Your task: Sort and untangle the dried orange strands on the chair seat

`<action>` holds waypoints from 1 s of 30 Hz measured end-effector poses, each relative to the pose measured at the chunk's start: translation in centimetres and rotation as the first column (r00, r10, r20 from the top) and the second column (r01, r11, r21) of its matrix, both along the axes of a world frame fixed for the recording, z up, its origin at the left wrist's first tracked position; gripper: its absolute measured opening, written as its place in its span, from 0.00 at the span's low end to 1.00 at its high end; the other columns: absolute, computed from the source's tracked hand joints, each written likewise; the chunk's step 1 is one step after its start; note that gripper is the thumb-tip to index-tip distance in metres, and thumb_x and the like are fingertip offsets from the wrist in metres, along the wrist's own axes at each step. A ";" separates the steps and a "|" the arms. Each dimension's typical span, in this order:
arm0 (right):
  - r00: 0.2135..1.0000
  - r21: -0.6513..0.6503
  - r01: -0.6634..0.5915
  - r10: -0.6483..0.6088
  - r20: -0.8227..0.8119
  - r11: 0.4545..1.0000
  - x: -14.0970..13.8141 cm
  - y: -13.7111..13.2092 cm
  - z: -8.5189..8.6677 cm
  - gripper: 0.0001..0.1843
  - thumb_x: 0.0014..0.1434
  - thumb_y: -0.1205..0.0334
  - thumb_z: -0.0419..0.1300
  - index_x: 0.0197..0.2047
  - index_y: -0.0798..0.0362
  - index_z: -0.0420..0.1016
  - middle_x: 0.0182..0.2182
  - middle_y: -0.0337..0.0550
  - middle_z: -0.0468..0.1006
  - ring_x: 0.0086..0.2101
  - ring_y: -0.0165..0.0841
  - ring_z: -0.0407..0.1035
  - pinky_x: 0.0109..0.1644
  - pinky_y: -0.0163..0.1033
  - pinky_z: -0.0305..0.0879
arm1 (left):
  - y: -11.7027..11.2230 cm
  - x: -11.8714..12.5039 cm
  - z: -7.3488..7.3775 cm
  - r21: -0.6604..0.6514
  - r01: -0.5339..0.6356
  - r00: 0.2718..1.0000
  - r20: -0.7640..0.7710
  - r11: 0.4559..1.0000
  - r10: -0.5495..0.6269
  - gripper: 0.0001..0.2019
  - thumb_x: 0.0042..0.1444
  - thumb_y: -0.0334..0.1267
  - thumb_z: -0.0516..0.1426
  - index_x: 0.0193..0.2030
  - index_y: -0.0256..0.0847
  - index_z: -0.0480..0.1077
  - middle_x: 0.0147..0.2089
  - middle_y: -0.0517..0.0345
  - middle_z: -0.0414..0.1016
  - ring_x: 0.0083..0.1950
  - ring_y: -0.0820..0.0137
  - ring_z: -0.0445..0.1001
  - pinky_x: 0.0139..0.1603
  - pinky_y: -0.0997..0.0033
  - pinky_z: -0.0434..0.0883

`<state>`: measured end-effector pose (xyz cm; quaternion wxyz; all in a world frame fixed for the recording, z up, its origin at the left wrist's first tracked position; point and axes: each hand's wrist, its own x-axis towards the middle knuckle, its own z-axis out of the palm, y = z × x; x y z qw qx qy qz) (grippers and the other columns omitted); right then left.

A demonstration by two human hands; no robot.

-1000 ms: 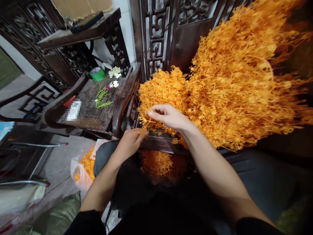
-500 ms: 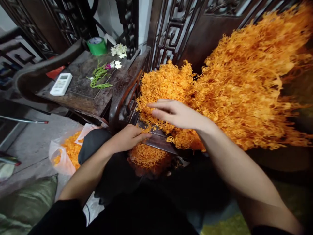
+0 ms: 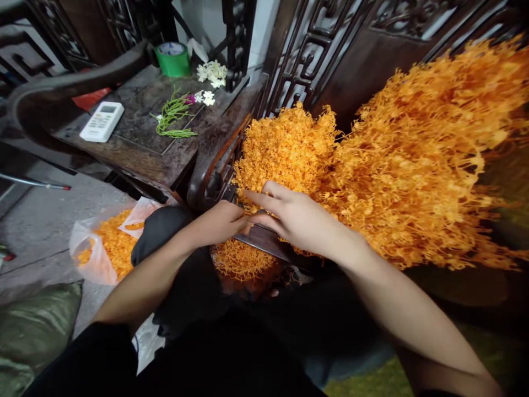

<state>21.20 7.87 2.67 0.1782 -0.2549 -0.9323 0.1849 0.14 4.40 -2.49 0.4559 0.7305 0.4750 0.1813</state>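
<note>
A big heap of orange plastic flower sprigs (image 3: 397, 160) lies on a dark carved wooden seat (image 3: 264, 242) in front of me. My right hand (image 3: 295, 218) rests on the near edge of the heap, fingers pointing left and pinched together at a sprig. My left hand (image 3: 221, 223) meets it at the seat's front edge, fingers closed on a small orange piece. Below the hands, a mound of loose orange bits (image 3: 239, 262) sits in my lap on dark cloth.
A dark side table (image 3: 136, 143) at the left carries a white remote (image 3: 102, 121), green stems (image 3: 173, 113), white flowers (image 3: 212, 71) and a green tape roll (image 3: 173, 58). A plastic bag of orange bits (image 3: 105, 245) lies on the floor beside a green cushion (image 3: 37, 325).
My right hand has come down and left from the heap to meet my left hand at the seat edge. The view has tilted downward.
</note>
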 end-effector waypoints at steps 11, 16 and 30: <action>0.641 -0.336 0.295 -0.446 -0.624 0.895 1.4 1.2 2.1 0.07 0.73 0.60 0.57 0.48 0.50 0.75 0.39 0.42 0.82 0.22 0.26 0.68 0.22 0.36 0.59 | 0.6 0.3 -0.2 -0.395 -0.125 0.794 0.510 0.910 0.330 0.20 0.68 0.54 0.56 0.43 0.39 0.78 0.33 0.58 0.71 0.28 0.76 0.62 0.28 0.73 0.56; 0.889 -0.328 0.274 -0.368 -0.273 0.904 -0.6 -0.6 -1.7 0.13 0.72 0.56 0.58 0.54 0.52 0.76 0.39 0.44 0.82 0.35 0.35 0.74 0.43 0.45 0.73 | 0.3 0.9 0.1 -0.387 -0.088 0.726 0.606 0.918 0.325 0.20 0.67 0.54 0.58 0.38 0.38 0.78 0.30 0.60 0.68 0.29 0.77 0.63 0.28 0.74 0.57; 0.827 -0.406 0.352 -0.484 -0.286 0.843 1.6 1.4 -2.7 0.12 0.70 0.63 0.53 0.53 0.51 0.73 0.39 0.43 0.81 0.29 0.31 0.74 0.35 0.42 0.70 | 0.2 1.3 0.6 -0.535 -0.108 0.467 0.717 0.838 0.518 0.15 0.65 0.43 0.63 0.52 0.37 0.81 0.51 0.46 0.80 0.43 0.69 0.76 0.38 0.71 0.70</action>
